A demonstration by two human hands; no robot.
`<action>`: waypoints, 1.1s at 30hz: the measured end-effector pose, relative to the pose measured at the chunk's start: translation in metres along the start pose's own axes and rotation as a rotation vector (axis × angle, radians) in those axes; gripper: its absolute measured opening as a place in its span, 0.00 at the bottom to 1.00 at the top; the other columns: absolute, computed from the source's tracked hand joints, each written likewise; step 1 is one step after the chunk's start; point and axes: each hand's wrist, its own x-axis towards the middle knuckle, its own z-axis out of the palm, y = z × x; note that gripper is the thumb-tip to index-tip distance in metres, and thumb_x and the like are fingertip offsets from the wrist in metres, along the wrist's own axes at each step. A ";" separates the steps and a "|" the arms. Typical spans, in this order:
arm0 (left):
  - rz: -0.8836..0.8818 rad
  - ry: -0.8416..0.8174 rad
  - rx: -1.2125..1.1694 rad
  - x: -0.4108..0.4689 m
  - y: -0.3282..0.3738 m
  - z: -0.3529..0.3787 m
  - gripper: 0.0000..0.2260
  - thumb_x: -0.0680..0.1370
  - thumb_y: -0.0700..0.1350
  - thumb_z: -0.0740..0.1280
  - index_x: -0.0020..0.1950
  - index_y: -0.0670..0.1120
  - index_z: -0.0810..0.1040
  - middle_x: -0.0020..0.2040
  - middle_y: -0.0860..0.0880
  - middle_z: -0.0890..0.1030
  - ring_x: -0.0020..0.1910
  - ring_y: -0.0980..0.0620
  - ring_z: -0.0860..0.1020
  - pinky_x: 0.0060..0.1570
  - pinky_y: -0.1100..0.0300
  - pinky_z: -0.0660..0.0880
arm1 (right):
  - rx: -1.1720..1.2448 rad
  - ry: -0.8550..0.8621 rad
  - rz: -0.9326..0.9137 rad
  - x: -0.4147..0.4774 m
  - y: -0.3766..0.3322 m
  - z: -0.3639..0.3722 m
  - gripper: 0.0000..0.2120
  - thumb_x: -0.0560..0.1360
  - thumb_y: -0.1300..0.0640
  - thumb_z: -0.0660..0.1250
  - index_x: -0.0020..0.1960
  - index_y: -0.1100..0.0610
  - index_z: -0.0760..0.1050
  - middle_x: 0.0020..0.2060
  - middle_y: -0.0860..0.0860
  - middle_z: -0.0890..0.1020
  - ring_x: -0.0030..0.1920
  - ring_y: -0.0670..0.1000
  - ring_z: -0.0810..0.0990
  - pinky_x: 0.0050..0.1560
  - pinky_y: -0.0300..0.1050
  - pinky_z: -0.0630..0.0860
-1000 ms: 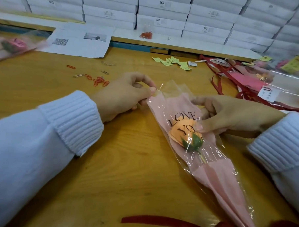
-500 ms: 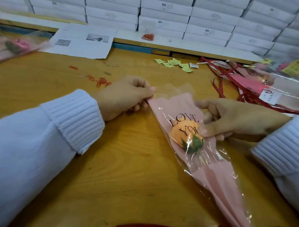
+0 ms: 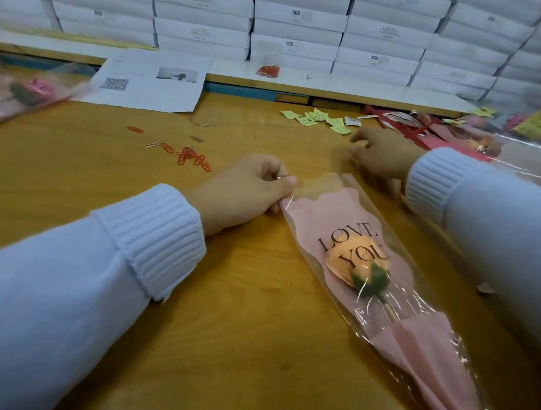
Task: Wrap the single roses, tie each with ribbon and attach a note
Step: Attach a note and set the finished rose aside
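Note:
An orange rose [image 3: 358,264] lies on the wooden table inside a pink and clear sleeve [image 3: 334,207] printed "LOVE YOU", head toward the far side, tail running to the lower right. My left hand [image 3: 245,191] pinches the sleeve's upper left corner between thumb and fingers; a small metal clip seems to sit under the thumb. My right hand [image 3: 380,153] hovers beyond the sleeve's top edge, blurred, fingers spread, close to several pale green note slips [image 3: 316,118]. It holds nothing that I can make out.
Loose orange and silver paper clips [image 3: 187,154] lie left of centre. Red ribbons and wrapped roses [image 3: 452,135] pile at the far right. Another wrapped rose [image 3: 29,90] sits far left by a printed sheet [image 3: 150,85]. White boxes [image 3: 295,29] stack along the back.
My right hand has left the rose and sleeve and moved away toward the green note slips. My left hand has stayed on the sleeve's corner.

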 end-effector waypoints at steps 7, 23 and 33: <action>0.066 0.002 -0.005 0.001 -0.001 0.006 0.10 0.79 0.49 0.64 0.39 0.48 0.77 0.26 0.59 0.77 0.27 0.65 0.73 0.31 0.76 0.68 | -0.105 -0.064 0.059 0.052 0.002 0.009 0.27 0.82 0.48 0.52 0.78 0.51 0.47 0.77 0.54 0.56 0.74 0.58 0.61 0.72 0.58 0.59; 0.078 0.038 0.005 0.005 -0.005 0.006 0.09 0.78 0.50 0.64 0.39 0.50 0.78 0.27 0.57 0.78 0.28 0.64 0.74 0.32 0.74 0.69 | -0.367 -0.224 -0.136 0.002 -0.010 -0.005 0.20 0.82 0.50 0.55 0.71 0.55 0.63 0.65 0.56 0.73 0.62 0.57 0.73 0.62 0.51 0.68; 0.064 0.036 0.000 0.006 -0.006 0.005 0.10 0.78 0.51 0.64 0.39 0.51 0.77 0.27 0.57 0.78 0.28 0.64 0.74 0.31 0.75 0.69 | -0.163 -0.059 -0.206 -0.036 -0.003 -0.027 0.11 0.78 0.56 0.65 0.59 0.50 0.76 0.52 0.49 0.80 0.49 0.48 0.77 0.45 0.39 0.73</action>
